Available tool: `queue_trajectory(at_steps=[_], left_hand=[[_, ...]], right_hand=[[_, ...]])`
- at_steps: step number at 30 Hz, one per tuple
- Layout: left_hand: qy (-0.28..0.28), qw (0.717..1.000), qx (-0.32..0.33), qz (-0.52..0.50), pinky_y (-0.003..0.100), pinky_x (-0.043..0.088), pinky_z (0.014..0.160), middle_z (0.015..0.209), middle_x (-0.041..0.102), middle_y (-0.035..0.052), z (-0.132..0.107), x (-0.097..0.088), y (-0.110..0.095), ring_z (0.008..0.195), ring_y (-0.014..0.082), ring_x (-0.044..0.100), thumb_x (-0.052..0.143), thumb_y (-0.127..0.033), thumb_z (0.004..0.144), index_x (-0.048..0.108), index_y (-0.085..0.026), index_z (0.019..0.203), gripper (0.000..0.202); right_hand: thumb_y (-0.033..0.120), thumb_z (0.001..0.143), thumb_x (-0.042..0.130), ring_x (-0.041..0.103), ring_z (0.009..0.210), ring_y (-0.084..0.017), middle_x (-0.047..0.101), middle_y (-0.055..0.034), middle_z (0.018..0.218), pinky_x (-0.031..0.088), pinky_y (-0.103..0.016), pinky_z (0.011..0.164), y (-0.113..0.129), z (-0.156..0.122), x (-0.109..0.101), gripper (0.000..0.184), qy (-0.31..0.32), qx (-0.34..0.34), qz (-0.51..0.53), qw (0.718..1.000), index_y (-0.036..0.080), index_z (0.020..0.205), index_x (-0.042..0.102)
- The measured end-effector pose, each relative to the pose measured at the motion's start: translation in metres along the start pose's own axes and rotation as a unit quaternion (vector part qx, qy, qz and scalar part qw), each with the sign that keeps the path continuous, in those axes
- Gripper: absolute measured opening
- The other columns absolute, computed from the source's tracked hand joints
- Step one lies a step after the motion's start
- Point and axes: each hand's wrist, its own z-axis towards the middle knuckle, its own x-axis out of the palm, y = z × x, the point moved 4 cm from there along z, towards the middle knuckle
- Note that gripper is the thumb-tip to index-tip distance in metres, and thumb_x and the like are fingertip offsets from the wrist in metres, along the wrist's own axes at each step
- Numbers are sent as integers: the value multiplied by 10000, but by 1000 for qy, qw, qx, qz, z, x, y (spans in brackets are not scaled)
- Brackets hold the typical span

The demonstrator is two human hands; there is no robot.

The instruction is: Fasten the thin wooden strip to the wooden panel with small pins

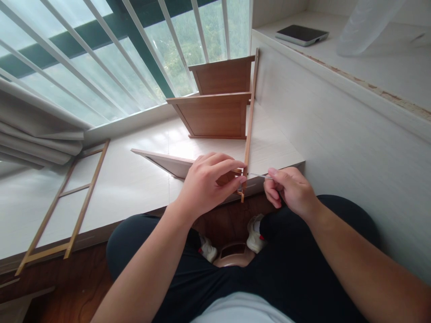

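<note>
My left hand [208,181] is closed on the near end of a wooden shelf frame [249,116], its fingers pinching the upright side rail and the shelf board beside it. My right hand [289,190] is closed on a thin metal tool [261,176], probably a hex key, whose tip points at the rail just below my left fingertips. The frame stands on a white window ledge [134,179] and carries two brown shelf boards [215,114] further back. A third board [164,160] lies tilted under my left hand.
A second ladder-like wooden side frame [67,204] lies flat on the ledge at left. Window bars [134,49] and a folded curtain [37,134] are behind. A white wall [353,148] rises at right, with a tablet-like device [302,34] on its top shelf. My knees sit below the ledge.
</note>
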Motion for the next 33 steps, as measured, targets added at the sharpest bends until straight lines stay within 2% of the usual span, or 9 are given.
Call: queue_trajectory(at_steps=[3,5,9,12,15,23,30,33], left_hand=[[1,1000,-4,-2,357,538,909,1046,800,60,0,1,1,951,202,713,694,-341,999,801,-222,1116,198],[1,1000,-7,-2,360,536,913,1051,800,59,0,1,1,954,203,714,700,-346,997,803,-225,1116,199],[0,1000,-9,1,362,528,918,1053,802,50,-1,1,1,952,201,716,716,-343,989,803,-231,1112,188],[1,1000,-11,-2,359,531,917,1049,797,50,-1,1,1,962,206,713,719,-340,986,806,-230,1112,189],[2,1000,-13,-4,356,536,914,1051,796,56,-1,1,2,966,208,713,710,-342,990,805,-226,1121,199],[3,1000,-9,-6,353,541,909,1046,796,57,0,2,1,964,210,716,710,-329,988,802,-221,1120,194],[1,1000,-7,-12,351,540,896,1027,794,54,1,1,1,945,204,712,724,-315,978,805,-210,1101,181],[0,1000,-3,-15,350,545,892,1027,794,57,1,1,0,940,200,710,728,-319,980,804,-207,1103,183]], right_hand=[[564,1094,445,485,438,-130,535,-16,476,357,-286,489,5,-1,-6,652,-10,-55,-73,996,200,564,554],[508,1123,434,521,530,-126,572,-12,567,395,-278,571,11,-1,-10,599,-14,-128,-176,976,193,633,575],[397,1136,474,521,614,-119,574,9,676,385,-271,653,21,-2,-12,436,-22,-284,-361,888,194,767,586],[343,1138,480,519,625,-129,564,11,696,383,-277,660,23,-2,-14,367,-37,-340,-417,842,200,812,570],[312,1137,475,517,632,-142,563,4,710,388,-283,660,22,-3,-14,334,-41,-364,-439,821,205,832,556],[299,1136,472,503,624,-153,561,0,704,389,-293,639,24,-3,-11,317,-39,-385,-472,792,214,838,539],[268,1118,522,585,658,-165,660,-32,744,443,-300,668,25,-6,-9,272,-65,-413,-503,757,194,873,612],[237,1096,573,644,691,-175,718,-55,790,472,-306,687,26,-8,-8,199,-66,-434,-502,745,172,932,666]])
